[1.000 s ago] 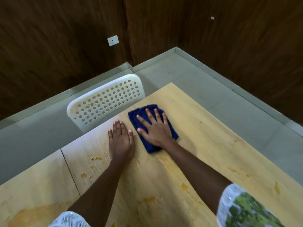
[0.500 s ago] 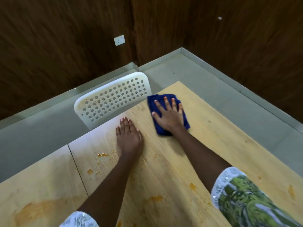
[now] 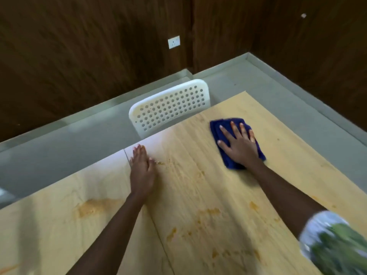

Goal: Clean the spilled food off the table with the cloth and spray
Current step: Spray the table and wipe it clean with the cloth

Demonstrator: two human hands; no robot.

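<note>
A dark blue cloth [image 3: 215,126] lies flat on the light wooden table [image 3: 288,147] near its far right corner. My right hand [image 3: 239,145] presses down on the cloth with its fingers spread. Flat on the table by the far edge rests my left hand [image 3: 141,169], fingers together and holding nothing. Orange food smears [image 3: 95,207] and small crumbs [image 3: 159,162] mark the wood between and in front of my arms. No spray bottle is in view.
A white perforated chair back [image 3: 170,108] stands against the table's far edge. A seam [image 3: 127,155] splits the tabletop beside my left hand. Grey floor [image 3: 59,147] and dark wood walls with a white socket [image 3: 174,42] lie beyond.
My right hand has slid the cloth away from my left hand, toward the table's far right corner. The view has swung left, and my left hand sits closer to the seam.
</note>
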